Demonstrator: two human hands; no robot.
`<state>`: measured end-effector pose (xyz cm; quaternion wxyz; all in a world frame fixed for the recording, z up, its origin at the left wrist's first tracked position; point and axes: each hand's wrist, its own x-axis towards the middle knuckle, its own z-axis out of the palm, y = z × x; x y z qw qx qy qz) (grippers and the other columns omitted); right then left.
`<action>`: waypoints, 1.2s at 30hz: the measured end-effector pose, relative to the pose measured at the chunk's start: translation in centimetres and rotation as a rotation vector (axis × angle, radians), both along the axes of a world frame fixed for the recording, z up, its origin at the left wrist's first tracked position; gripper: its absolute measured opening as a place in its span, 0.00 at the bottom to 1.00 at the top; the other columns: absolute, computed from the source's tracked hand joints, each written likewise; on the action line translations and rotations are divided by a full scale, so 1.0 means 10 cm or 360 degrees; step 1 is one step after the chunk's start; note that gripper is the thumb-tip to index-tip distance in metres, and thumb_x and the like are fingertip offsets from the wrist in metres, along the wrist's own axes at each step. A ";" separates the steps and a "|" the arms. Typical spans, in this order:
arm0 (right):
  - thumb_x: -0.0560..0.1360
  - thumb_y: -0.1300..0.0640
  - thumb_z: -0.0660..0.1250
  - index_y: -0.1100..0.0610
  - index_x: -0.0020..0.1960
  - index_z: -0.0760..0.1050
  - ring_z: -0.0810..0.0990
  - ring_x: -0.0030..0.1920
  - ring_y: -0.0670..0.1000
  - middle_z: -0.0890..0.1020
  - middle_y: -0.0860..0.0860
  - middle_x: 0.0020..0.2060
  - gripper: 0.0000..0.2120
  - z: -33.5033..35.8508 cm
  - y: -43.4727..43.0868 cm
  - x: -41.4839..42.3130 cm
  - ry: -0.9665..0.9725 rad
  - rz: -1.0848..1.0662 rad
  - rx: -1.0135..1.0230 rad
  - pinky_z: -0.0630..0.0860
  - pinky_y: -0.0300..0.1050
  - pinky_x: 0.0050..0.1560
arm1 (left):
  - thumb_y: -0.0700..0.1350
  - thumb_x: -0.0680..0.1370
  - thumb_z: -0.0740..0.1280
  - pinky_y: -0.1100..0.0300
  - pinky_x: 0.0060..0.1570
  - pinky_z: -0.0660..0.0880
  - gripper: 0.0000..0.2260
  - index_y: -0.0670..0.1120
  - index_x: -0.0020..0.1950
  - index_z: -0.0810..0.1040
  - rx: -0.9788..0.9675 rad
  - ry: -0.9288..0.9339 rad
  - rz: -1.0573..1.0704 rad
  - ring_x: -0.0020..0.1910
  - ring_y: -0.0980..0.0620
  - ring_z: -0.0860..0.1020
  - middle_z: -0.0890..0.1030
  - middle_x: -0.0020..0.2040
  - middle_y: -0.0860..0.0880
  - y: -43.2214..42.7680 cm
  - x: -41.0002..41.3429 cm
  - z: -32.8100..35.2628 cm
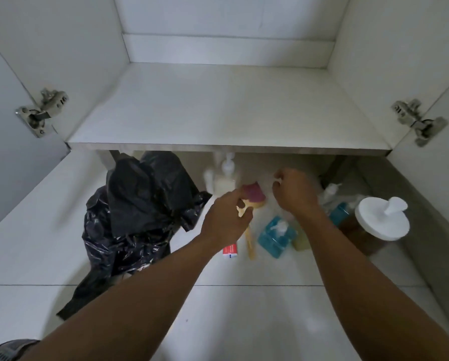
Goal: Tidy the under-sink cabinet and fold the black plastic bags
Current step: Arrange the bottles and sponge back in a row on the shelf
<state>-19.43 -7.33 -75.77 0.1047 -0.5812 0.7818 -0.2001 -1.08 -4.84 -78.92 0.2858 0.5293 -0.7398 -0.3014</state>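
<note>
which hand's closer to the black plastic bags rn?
Left. The left hand, gripping a wooden-handled brush, sits right beside the right edge of the black plastic bags. The right hand is farther right, beyond the brush.

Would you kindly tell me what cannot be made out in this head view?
Head view:
- Grip of the right hand: contents blurred.
- White pump bottle: blurred, top behind the shelf edge.
- Red-and-white pack: print too small.
- Black bags: count hidden, crumpled together.
</note>
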 end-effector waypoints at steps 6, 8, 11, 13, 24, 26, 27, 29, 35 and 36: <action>0.78 0.59 0.64 0.61 0.56 0.78 0.81 0.52 0.57 0.82 0.58 0.53 0.09 -0.22 -0.08 -0.40 0.0143 -0.0022 0.0422 0.78 0.49 0.52 | 0.49 0.78 0.70 0.62 0.54 0.74 0.13 0.46 0.61 0.82 0.0560 0.0018 0.0012 0.55 0.47 0.81 0.85 0.54 0.47 -0.24 -0.55 -0.18; 0.78 0.60 0.63 0.62 0.53 0.77 0.81 0.50 0.56 0.81 0.58 0.50 0.08 -0.26 -0.11 -0.47 0.0159 -0.0025 0.0567 0.74 0.45 0.46 | 0.47 0.79 0.69 0.66 0.53 0.69 0.13 0.44 0.62 0.81 0.0658 0.0118 0.0005 0.59 0.47 0.80 0.83 0.58 0.46 -0.30 -0.68 -0.20; 0.78 0.60 0.62 0.61 0.48 0.74 0.77 0.46 0.54 0.77 0.57 0.45 0.05 -0.31 -0.18 -0.52 0.0153 -0.0037 0.0716 0.70 0.43 0.43 | 0.44 0.82 0.64 0.67 0.56 0.67 0.12 0.45 0.64 0.80 0.0817 0.0233 -0.0025 0.62 0.48 0.78 0.80 0.63 0.48 -0.39 -0.84 -0.23; 0.78 0.60 0.62 0.58 0.39 0.69 0.75 0.43 0.53 0.74 0.54 0.42 0.09 -0.35 -0.23 -0.54 0.0140 -0.0051 0.0767 0.70 0.42 0.41 | 0.42 0.83 0.62 0.69 0.50 0.68 0.11 0.44 0.62 0.80 0.0891 0.0262 -0.0041 0.56 0.50 0.78 0.81 0.58 0.48 -0.44 -0.91 -0.26; 0.77 0.61 0.65 0.61 0.59 0.77 0.80 0.54 0.59 0.81 0.59 0.55 0.11 -0.15 -0.16 -0.55 0.0107 -0.0240 0.0208 0.74 0.46 0.52 | 0.40 0.77 0.69 0.55 0.56 0.79 0.06 0.44 0.49 0.86 0.0563 0.0396 0.0275 0.51 0.47 0.83 0.85 0.49 0.47 -0.55 -0.91 -0.12; 0.78 0.62 0.64 0.59 0.64 0.76 0.80 0.55 0.60 0.80 0.59 0.57 0.15 0.00 -0.07 -0.49 0.0116 -0.0243 0.0132 0.70 0.45 0.49 | 0.39 0.74 0.70 0.49 0.50 0.82 0.05 0.48 0.46 0.83 0.0547 0.0504 0.0353 0.46 0.47 0.84 0.85 0.44 0.48 -0.56 -0.81 -0.05; 0.77 0.62 0.64 0.58 0.65 0.75 0.79 0.56 0.60 0.79 0.59 0.58 0.16 0.08 -0.03 -0.46 0.0119 -0.0237 0.0144 0.69 0.46 0.48 | 0.39 0.72 0.71 0.48 0.48 0.83 0.06 0.49 0.47 0.82 0.0544 0.0552 0.0390 0.43 0.48 0.83 0.84 0.43 0.50 -0.54 -0.75 -0.01; 0.76 0.62 0.66 0.58 0.64 0.74 0.78 0.57 0.61 0.78 0.59 0.59 0.17 0.21 0.06 -0.41 0.0132 -0.0179 0.0226 0.70 0.47 0.48 | 0.42 0.73 0.72 0.52 0.44 0.82 0.09 0.48 0.52 0.77 0.0522 0.0584 0.0428 0.40 0.51 0.82 0.81 0.43 0.52 -0.46 -0.60 0.09; 0.72 0.64 0.74 0.56 0.54 0.76 0.84 0.38 0.51 0.81 0.54 0.44 0.13 0.49 0.31 -0.08 -0.0260 0.0083 0.0662 0.84 0.50 0.45 | 0.44 0.76 0.70 0.56 0.36 0.81 0.12 0.48 0.59 0.78 0.0499 0.0452 0.0411 0.23 0.57 0.78 0.80 0.34 0.49 -0.13 -0.08 0.24; 0.72 0.64 0.74 0.55 0.52 0.76 0.84 0.37 0.51 0.81 0.54 0.42 0.12 0.51 0.33 0.03 -0.0266 0.0136 0.0723 0.84 0.50 0.44 | 0.43 0.76 0.70 0.56 0.40 0.81 0.13 0.46 0.60 0.79 0.0485 0.0401 0.0437 0.24 0.57 0.78 0.79 0.31 0.50 -0.08 0.04 0.22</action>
